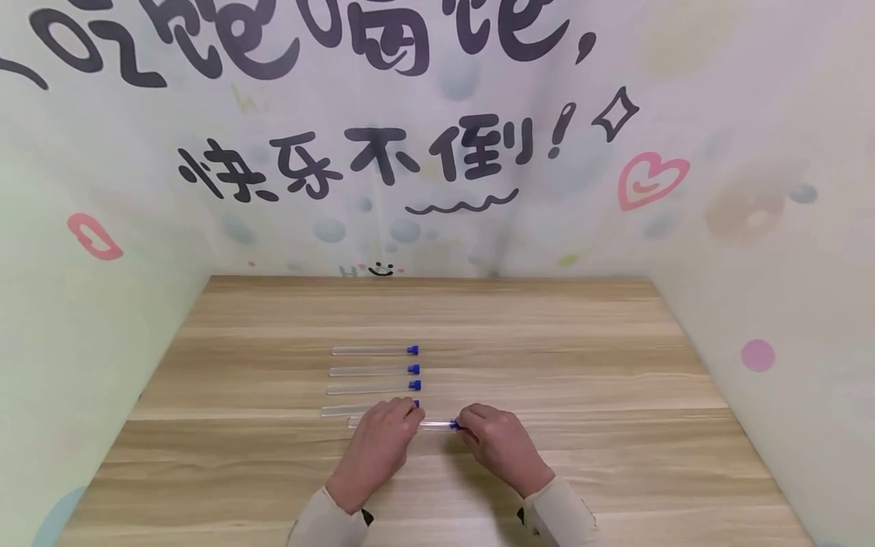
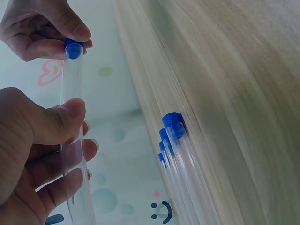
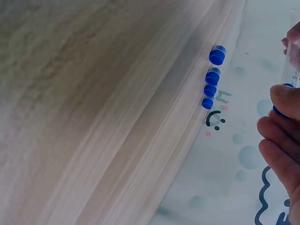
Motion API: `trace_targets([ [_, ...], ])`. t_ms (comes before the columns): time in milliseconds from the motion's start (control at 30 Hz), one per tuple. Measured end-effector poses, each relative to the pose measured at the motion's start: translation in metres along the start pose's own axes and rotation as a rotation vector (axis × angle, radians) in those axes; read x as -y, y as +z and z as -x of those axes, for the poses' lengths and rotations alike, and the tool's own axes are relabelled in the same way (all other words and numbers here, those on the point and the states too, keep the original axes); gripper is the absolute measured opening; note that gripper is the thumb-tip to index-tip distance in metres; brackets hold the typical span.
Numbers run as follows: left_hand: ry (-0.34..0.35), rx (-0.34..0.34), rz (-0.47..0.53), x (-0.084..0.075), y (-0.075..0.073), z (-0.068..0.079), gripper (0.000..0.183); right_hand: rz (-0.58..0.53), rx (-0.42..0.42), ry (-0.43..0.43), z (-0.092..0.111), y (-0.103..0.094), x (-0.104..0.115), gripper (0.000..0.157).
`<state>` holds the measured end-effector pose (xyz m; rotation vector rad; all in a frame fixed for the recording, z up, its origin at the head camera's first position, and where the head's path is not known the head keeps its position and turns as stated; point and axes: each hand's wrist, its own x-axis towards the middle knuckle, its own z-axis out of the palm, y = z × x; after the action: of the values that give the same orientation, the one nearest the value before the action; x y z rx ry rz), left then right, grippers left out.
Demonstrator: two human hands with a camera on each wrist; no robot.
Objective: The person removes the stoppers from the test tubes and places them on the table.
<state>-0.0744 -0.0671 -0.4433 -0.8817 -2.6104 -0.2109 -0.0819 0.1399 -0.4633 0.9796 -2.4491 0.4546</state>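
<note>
A clear test tube (image 1: pixel 436 426) with a blue cap (image 2: pixel 73 49) is held crosswise between the two hands. My left hand (image 1: pixel 380 444) grips the tube around its middle, thumb on one side and fingers on the other. At the capped end, my right hand (image 1: pixel 504 447) pinches the blue cap between thumb and fingers. In the left wrist view the cap sits in the tube's mouth. Just beyond the left hand lies the nearest of several capped tubes (image 1: pixel 342 411), its cap partly hidden behind that hand.
Farther back, more capped test tubes (image 1: pixel 369 371) lie side by side in a row on the wooden table (image 1: pixel 581 342), blue caps to the right. A white wall (image 1: pixel 424 235) with printed lettering and drawings stands behind the table, with walls at both sides.
</note>
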Motion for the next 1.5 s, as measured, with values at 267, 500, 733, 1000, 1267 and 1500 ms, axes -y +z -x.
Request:
trace_targets([
  [267,-0.041,-0.036,0.029,0.004,0.002,0.001,0.010,0.004,-0.009,0.007,-0.005,-0.001,0.000,0.019],
  [500,-0.046,-0.086,0.058,0.005,0.002,0.002,0.009,0.020,-0.020,0.027,-0.005,0.000,0.000,0.022],
  [733,-0.046,-0.124,0.050,0.005,0.001,0.003,0.011,0.012,-0.011,0.034,-0.004,-0.001,0.000,0.021],
  [1000,-0.104,-0.081,0.008,0.008,-0.002,0.007,0.008,0.016,-0.072,0.033,0.003,-0.004,-0.010,0.025],
  [1267,-0.106,-0.093,-0.005,0.009,-0.002,0.014,0.004,-0.006,-0.113,0.072,0.012,-0.008,-0.022,0.031],
  [1500,-0.126,-0.075,-0.039,0.016,-0.001,0.017,0.004,0.015,-0.083,0.129,0.018,-0.015,-0.032,0.029],
])
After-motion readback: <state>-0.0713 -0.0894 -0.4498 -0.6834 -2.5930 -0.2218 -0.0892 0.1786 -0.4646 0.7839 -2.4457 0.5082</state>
